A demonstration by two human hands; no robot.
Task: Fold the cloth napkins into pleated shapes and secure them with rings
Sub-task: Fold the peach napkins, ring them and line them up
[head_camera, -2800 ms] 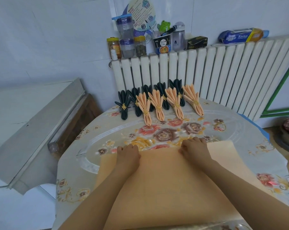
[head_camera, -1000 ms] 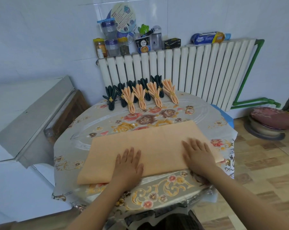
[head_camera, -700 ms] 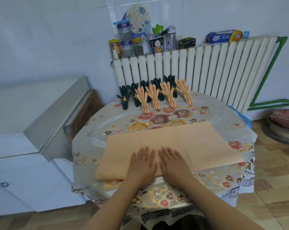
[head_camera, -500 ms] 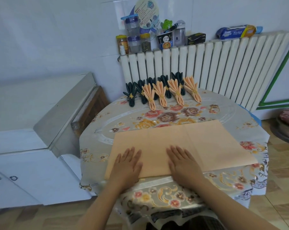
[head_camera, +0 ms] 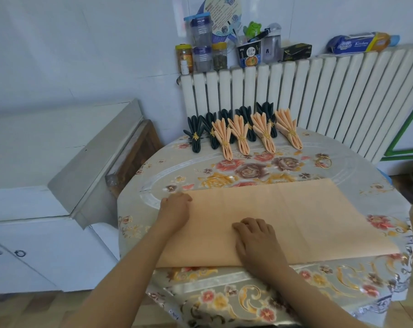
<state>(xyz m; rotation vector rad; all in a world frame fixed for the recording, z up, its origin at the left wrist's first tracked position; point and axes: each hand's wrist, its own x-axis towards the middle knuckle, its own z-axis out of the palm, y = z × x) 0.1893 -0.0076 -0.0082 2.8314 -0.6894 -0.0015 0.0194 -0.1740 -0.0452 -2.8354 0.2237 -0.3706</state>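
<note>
Left hand at the far left corner of the flat peach cloth napkin, fingers curled over its edge, seemingly pinching it. Right hand rests on the napkin near its front edge, fingers bent, knuckles up; a grip cannot be made out. Napkin lies folded into a wide band across the floral plastic tablecloth. Beyond: a loose gold ring, four pleated peach napkins and dark ones in rings, before a white radiator.

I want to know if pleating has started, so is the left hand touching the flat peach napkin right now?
Touching. The head view shows the left hand resting on the far left corner of the flat peach napkin, fingers curled over its edge, no gap visible.
</note>
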